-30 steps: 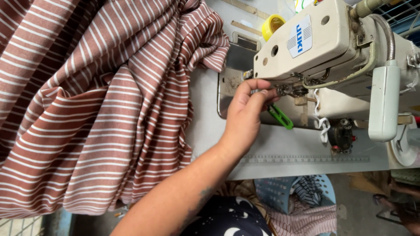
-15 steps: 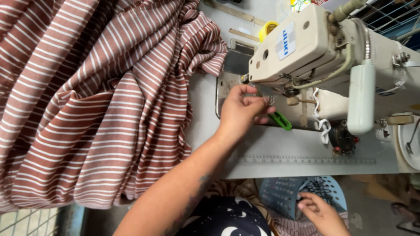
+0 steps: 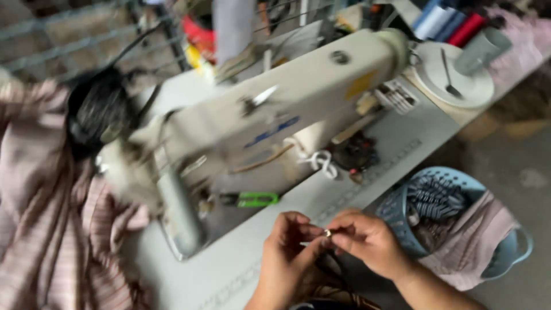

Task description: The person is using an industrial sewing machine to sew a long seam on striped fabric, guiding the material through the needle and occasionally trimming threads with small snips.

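Both hands meet over the near edge of the bench [image 3: 402,138], and between them they pinch a small shiny metal piece [image 3: 328,233]. On the left hand [image 3: 288,248] the grip is pressed together, thumb and forefinger closed on the piece from the left. On the right hand [image 3: 370,241] the grip is likewise pinched, fingertips [image 3: 337,231] touching the same piece from the right. What the piece is cannot be told; it is tiny and blurred.

Beyond the hands, a cream sewing machine [image 3: 287,115] stands along the bench, its head toward the left end. Green thread snips [image 3: 257,199] lie on the bench beside the machine's base, a little past the hands. Striped reddish-brown cloth [image 3: 51,241] hangs over the left end of the bench. A black bundle [image 3: 94,112] sits at the far left corner, just by the machine's head.

Off the near edge to the right, a pale blue plastic basket [image 3: 505,258] stands on the floor, holding pinkish cloth [image 3: 470,241] and a dark striped piece [image 3: 433,198]. At the right end of the bench a round white disc [image 3: 459,86] lies, with a grey cup [image 3: 485,49] just beside it and spools [image 3: 450,23] of blue and red thread behind.
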